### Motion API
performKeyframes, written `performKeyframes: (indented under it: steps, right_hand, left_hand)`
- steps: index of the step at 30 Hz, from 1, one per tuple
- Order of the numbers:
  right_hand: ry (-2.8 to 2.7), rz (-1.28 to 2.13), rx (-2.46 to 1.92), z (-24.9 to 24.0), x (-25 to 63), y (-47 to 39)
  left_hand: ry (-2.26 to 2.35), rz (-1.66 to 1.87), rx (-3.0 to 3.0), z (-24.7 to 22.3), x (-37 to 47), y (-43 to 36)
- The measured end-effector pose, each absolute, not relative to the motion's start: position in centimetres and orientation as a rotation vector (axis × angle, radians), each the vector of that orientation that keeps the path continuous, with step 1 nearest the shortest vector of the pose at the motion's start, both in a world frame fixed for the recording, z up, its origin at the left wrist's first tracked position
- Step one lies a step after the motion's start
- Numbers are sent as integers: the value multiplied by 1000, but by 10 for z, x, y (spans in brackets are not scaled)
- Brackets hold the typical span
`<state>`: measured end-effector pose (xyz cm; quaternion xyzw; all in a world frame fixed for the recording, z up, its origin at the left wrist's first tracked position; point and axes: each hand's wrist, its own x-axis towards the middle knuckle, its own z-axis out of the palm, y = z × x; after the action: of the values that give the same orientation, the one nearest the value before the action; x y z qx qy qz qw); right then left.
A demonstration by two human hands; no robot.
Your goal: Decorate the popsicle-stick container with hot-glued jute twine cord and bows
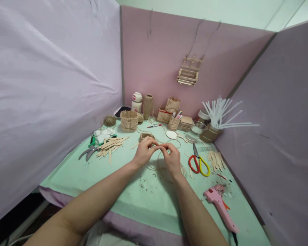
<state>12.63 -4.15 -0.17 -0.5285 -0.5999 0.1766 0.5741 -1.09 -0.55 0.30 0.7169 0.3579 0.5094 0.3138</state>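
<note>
Over the middle of the table my left hand [146,149] and my right hand [171,155] meet, fingertips pinched together. Thin twine [158,160] runs down in loops from between them, so both hands appear closed on it; the exact spot they pinch is hidden by the fingers. Just behind my left hand lies a coil of twine [146,136]. More loose loops rest on the table under and beside my right hand. Right of that hand are scissors [199,164] with one red and one yellow handle.
Left are wooden sticks [113,147], pruning shears [89,152] and a twine ball [109,120]. Behind stand a wooden basket [129,121], a wrapped bottle [148,106] and a clear bowl [195,131]. Right are glue sticks [218,111] in a pot and a pink glue gun [220,205].
</note>
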Motion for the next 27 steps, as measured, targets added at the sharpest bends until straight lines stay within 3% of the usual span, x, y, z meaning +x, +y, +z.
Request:
performKeyframes:
  steps: [11, 20, 27]
  right_hand:
    - [-1434, 436, -1241, -1, 127, -42]
    - [-1119, 1093, -1153, -7, 132, -32]
    - [-1123, 1130, -1175, -13, 136, -30]
  left_hand:
    - [918, 1257, 2015, 4, -14, -2]
    - [703, 979, 1474, 12, -12, -4]
    - [823, 1066, 1450, 6, -9, -2]
